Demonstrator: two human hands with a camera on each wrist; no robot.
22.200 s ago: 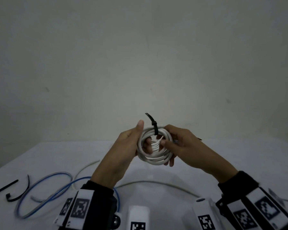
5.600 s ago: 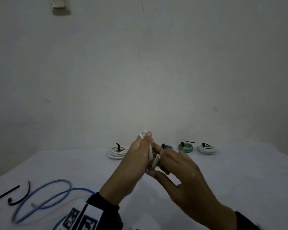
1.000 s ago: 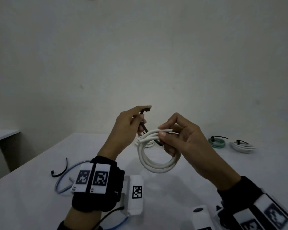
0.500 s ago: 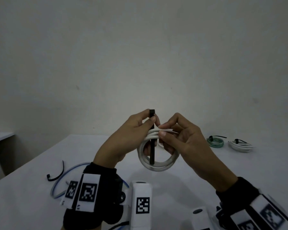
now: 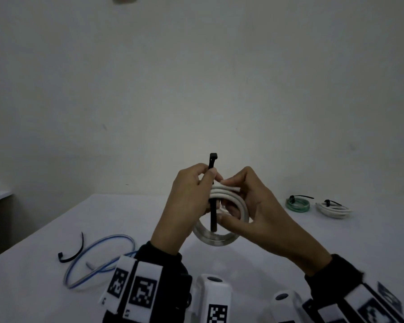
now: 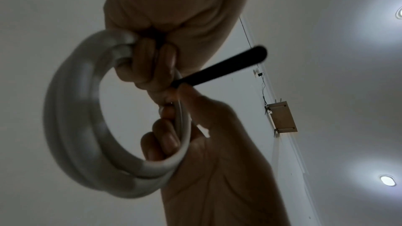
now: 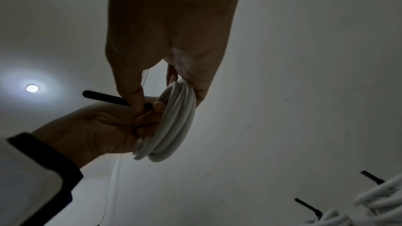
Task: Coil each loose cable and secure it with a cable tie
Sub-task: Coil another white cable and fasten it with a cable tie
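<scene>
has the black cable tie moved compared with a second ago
Yes. The black cable tie was tilted beside the white coil; now the left hand holds it upright across the coil's front.

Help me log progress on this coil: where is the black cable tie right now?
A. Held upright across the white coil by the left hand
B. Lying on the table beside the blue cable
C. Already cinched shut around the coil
A: the left hand pinches the black cable tie upright against the white coil, its ends still free.
</scene>
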